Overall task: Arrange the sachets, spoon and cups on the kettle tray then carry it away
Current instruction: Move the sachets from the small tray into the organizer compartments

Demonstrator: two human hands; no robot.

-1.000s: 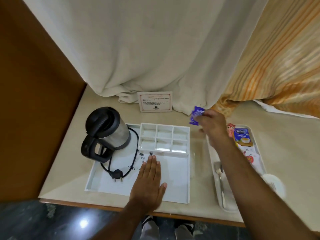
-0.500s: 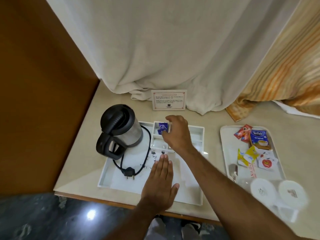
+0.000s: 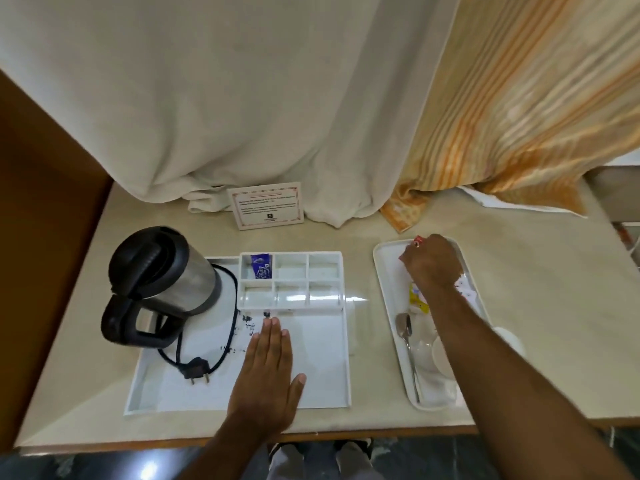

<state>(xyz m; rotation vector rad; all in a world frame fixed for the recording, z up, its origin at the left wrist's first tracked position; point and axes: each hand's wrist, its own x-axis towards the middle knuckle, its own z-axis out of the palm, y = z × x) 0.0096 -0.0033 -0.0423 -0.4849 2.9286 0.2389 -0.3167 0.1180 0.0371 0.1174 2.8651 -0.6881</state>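
- The kettle tray (image 3: 322, 393) sits on the beige counter (image 3: 554, 306), left of centre. It's white, with a block of six little compartments along its far right part.
- The kettle (image 3: 162, 282) stands at the far left of that tray, with its black cord (image 3: 230, 327) looped round the base and the plug (image 3: 198, 369) lying on the tray floor just near of it.
- One blue sachet (image 3: 261, 270) is already in the far-left compartment. As far as I can see, the other five hold nothing.
- The left hand (image 3: 266, 372) is flat on the tray's open floor, palm down, fingers straight and together, holding nothing.
- The right hand (image 3: 431, 263) is over at the far end of the second tray (image 3: 386, 271), the narrow white one to the right. Its fingers are curled down, and a bit of a red sachet (image 3: 418, 241) pokes out past the knuckles, so it looks pinched, though I can't fully tell.
- A yellow sachet (image 3: 417, 299) peeks out beside the forearm on that same tray, and more packets are mostly hidden under the arm.
- The spoon (image 3: 408, 344) lies along the left side of the narrow tray, bowl at the far end.
- The cups (image 3: 441, 351) are at the near end of that tray, largely covered by the arm.
- A small printed card (image 3: 266, 206) leans against the white curtain (image 3: 242, 98) at the back.
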